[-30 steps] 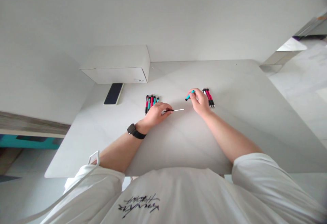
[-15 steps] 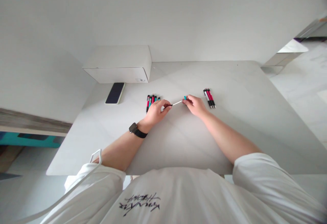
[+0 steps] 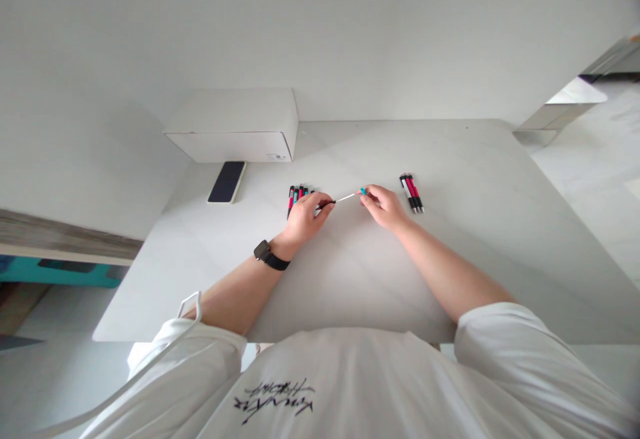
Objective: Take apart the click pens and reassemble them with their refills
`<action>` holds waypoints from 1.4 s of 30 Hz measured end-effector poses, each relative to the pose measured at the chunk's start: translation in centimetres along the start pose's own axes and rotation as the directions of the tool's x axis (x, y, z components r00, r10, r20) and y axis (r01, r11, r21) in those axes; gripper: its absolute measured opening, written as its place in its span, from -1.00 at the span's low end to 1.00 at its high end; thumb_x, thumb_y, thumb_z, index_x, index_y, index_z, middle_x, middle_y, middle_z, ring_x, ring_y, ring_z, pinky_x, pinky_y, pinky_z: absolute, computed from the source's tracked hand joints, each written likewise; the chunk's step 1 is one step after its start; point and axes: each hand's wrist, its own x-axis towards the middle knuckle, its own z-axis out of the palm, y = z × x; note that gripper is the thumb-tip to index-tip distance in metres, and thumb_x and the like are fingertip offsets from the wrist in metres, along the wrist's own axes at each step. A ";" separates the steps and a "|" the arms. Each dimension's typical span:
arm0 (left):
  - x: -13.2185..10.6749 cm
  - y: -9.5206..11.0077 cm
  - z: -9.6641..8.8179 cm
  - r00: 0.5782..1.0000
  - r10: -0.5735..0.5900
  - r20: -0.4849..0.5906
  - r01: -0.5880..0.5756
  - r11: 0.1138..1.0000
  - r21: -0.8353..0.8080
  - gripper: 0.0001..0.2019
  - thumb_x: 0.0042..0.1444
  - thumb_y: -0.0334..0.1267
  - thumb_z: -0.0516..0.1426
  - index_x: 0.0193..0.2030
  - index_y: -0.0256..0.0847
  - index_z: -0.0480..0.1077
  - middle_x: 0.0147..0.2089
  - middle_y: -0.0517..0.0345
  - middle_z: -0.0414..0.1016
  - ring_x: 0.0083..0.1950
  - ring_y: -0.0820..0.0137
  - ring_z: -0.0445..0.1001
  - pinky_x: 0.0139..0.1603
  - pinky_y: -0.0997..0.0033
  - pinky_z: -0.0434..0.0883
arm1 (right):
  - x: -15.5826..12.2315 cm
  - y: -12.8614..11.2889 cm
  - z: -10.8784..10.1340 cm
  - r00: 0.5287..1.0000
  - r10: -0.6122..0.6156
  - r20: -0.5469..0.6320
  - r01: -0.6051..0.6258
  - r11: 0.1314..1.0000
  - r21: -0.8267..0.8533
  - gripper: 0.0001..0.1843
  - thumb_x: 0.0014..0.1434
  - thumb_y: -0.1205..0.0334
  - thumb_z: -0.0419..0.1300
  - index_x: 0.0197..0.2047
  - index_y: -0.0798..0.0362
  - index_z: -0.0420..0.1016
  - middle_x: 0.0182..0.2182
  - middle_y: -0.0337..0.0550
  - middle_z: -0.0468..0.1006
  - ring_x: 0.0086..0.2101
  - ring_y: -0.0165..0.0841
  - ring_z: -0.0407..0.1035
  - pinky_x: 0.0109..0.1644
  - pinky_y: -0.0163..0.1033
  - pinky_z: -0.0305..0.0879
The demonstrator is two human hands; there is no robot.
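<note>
My left hand [image 3: 305, 219] pinches the black lower part of a pen [image 3: 326, 205] just above the table. From that part a thin white refill [image 3: 345, 197] points toward my right hand [image 3: 385, 208], its far end close to those fingertips. Between my right thumb and fingers is a teal pen barrel [image 3: 363, 191], mostly covered by the fingers. Behind my left hand lie several pens [image 3: 300, 192] in red and teal with black ends, partly hidden by it. Right of my right hand, a small group of red, white and black pens [image 3: 412, 192] lies side by side.
A long white box [image 3: 230, 145] stands at the back left against the wall. In front of it lies a phone [image 3: 227, 182] with a dark screen. The pale table [image 3: 480, 245] reaches to my body. A white cable [image 3: 125, 385] runs along my left sleeve.
My right fingers have shifted slightly around the teal barrel, and the refill's angle has changed a little. Both hands keep their hold; the whole view has moved very slightly.
</note>
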 end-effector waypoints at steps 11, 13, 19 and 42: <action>0.2 -0.2 -0.1 0.998 0.041 -0.042 -0.038 0.997 0.069 -0.82 0.40 -0.12 0.15 -0.09 -0.14 0.51 -0.16 0.08 0.61 -0.09 0.28 0.55 0.01 0.25 0.46 | -0.1 -0.4 -0.2 0.992 -0.123 0.041 0.129 0.957 -0.261 -0.69 0.43 0.02 0.14 0.08 -0.11 0.63 -0.17 -0.09 0.60 -0.25 -0.25 0.46 -0.09 -0.16 0.40; 0.3 -0.3 -0.1 0.998 0.054 -0.037 -0.050 0.994 0.097 -0.82 0.40 -0.11 0.15 -0.10 -0.13 0.51 -0.16 0.08 0.61 -0.08 0.27 0.54 0.03 0.23 0.45 | -0.1 -0.5 -0.2 0.991 -0.126 0.052 0.136 0.949 -0.285 -0.70 0.44 0.04 0.14 0.09 -0.12 0.63 -0.16 -0.10 0.59 -0.26 -0.27 0.46 -0.10 -0.17 0.39; 0.3 -0.6 -0.4 0.997 0.082 0.004 -0.082 0.983 0.165 -0.82 0.40 -0.11 0.16 -0.08 -0.12 0.55 -0.12 0.03 0.61 -0.02 0.22 0.54 0.08 0.16 0.42 | -0.2 -0.4 -0.2 0.991 -0.119 0.062 0.134 0.924 -0.357 -0.72 0.43 0.11 0.17 0.10 -0.15 0.65 -0.15 -0.10 0.60 -0.24 -0.27 0.48 -0.07 -0.18 0.39; 0.0 -0.6 0.4 0.984 0.105 0.141 -0.122 0.985 0.119 -0.75 0.40 -0.04 0.17 -0.07 -0.07 0.64 -0.16 0.11 0.71 -0.10 0.21 0.61 0.03 0.16 0.43 | -0.8 -2.1 1.6 0.958 -0.206 0.200 0.282 0.809 -0.516 -0.70 0.42 0.24 0.19 0.09 -0.20 0.68 -0.23 -0.09 0.55 -0.18 -0.21 0.39 -0.06 -0.12 0.28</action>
